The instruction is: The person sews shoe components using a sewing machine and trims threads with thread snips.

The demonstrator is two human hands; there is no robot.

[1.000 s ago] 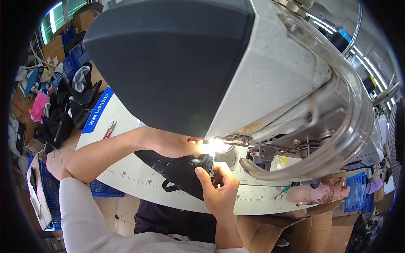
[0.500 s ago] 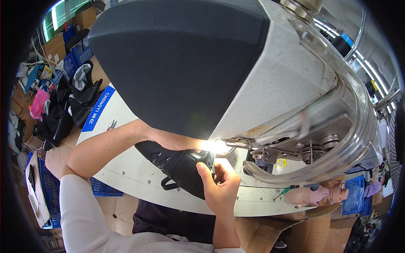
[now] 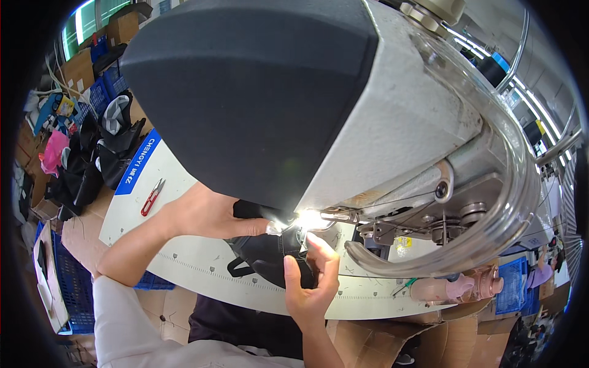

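Observation:
A black shoe upper (image 3: 267, 256) lies on the white sewing table (image 3: 184, 257), under the head of a large grey-and-white sewing machine (image 3: 343, 116). My left hand (image 3: 211, 214) reaches in from the left and presses the black piece beneath the machine, its fingers partly hidden by the machine head. My right hand (image 3: 310, 279) comes up from below and pinches the piece's near edge right by the bright needle lamp (image 3: 308, 218). The needle itself is lost in the glare.
Red thread snips (image 3: 152, 196) lie on the table at the left. A heap of black shoe uppers (image 3: 92, 162) sits at the far left, with blue crates (image 3: 73, 285) and cardboard boxes (image 3: 80, 67) around. A pink bottle (image 3: 454, 287) lies at the table's right edge.
The view has closed in on the machine. My left hand has slid further under the head, and the black piece has shifted a little toward the needle between both hands.

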